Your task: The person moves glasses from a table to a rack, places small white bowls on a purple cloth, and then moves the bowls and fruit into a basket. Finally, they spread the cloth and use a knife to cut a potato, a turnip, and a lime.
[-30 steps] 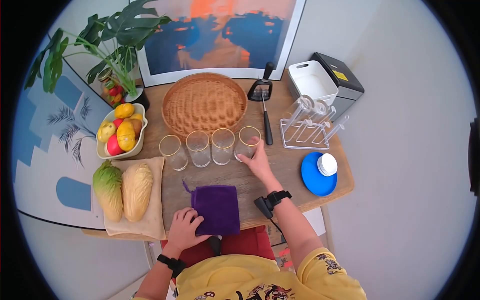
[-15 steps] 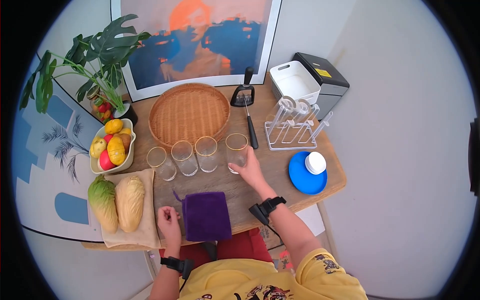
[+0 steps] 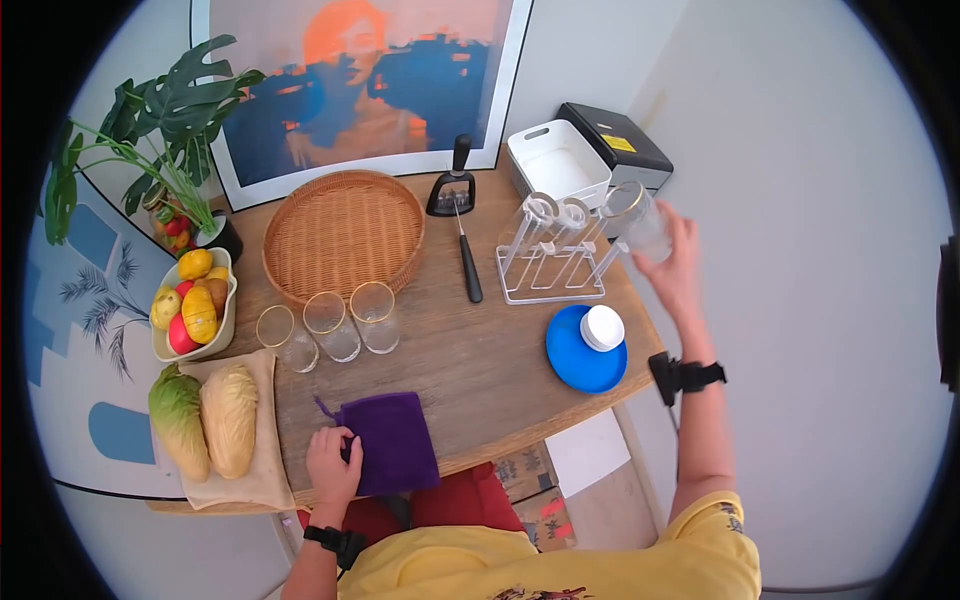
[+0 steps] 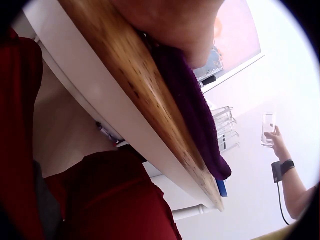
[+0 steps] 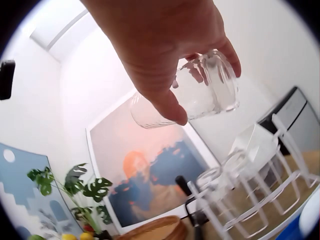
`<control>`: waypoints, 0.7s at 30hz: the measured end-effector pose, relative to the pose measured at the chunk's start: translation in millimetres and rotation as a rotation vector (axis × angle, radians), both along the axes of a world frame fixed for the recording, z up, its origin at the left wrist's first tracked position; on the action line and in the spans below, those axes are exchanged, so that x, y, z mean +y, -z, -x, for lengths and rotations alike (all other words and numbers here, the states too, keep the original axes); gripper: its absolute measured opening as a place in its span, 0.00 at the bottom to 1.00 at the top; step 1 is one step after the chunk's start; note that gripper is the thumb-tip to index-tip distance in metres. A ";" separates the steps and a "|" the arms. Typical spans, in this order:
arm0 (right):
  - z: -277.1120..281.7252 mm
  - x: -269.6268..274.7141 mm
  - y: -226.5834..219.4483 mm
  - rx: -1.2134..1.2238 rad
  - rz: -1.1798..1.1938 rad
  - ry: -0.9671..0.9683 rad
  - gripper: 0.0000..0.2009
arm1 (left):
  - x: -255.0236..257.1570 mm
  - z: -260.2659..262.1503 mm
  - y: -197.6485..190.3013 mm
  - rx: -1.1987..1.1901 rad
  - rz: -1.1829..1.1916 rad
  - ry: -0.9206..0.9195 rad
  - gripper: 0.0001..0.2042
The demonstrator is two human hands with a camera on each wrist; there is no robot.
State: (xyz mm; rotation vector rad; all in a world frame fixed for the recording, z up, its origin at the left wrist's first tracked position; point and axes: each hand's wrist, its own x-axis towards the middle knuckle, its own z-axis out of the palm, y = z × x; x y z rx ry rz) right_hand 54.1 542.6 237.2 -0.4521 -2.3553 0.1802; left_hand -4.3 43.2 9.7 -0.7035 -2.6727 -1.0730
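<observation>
My right hand (image 3: pixel 677 262) grips a clear drinking glass (image 3: pixel 648 235) with a gold rim, thumb on one side and fingers on the other. In the head view the glass overlaps the right end of a white wire glass rack (image 3: pixel 552 298); in the right wrist view it is tilted nearly sideways above the rack. Two glasses (image 5: pixel 235 162) sit upside down on that rack. My left hand (image 3: pixel 333 466) rests at the left edge of a purple drawstring pouch (image 3: pixel 395 445), fingers loosely bent. Three more gold-rimmed glasses (image 3: pixel 338 330) stand upright in a row.
Right of the pouch lies a blue plate (image 3: pixel 570 365) with white lidded jar (image 3: pixel 603 328). A wicker tray (image 3: pixel 345 235), a black-handled utensil (image 3: pixel 470 268) and a white basket (image 3: pixel 558 165) are farther back. Cabbages (image 3: pixel 230 420) and a fruit bowl (image 3: pixel 225 330) stand left.
My right hand has lifted the rightmost glass off the table and carried it right, to the rack. The left hand came off the pouch, then returned to its edge.
</observation>
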 end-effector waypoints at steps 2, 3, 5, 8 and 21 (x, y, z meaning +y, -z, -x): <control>1.4 21.3 -22.3 -0.040 -0.143 0.077 0.36 | 0.6 0.6 -0.5 -0.001 0.018 -0.007 0.06; 3.8 29.7 -29.7 -0.079 -0.281 0.152 0.35 | 0.8 0.8 -0.3 -0.002 0.014 -0.003 0.06; 11.0 43.8 -39.3 -0.143 -0.418 0.178 0.33 | 1.3 1.0 0.1 0.007 0.022 -0.004 0.06; 30.2 62.6 -47.6 -0.294 -0.700 0.209 0.29 | 2.3 0.0 -2.0 0.003 0.015 -0.008 0.06; 86.0 90.2 -4.0 -0.648 -0.998 0.253 0.14 | 2.9 0.7 0.4 -0.003 0.063 -0.029 0.06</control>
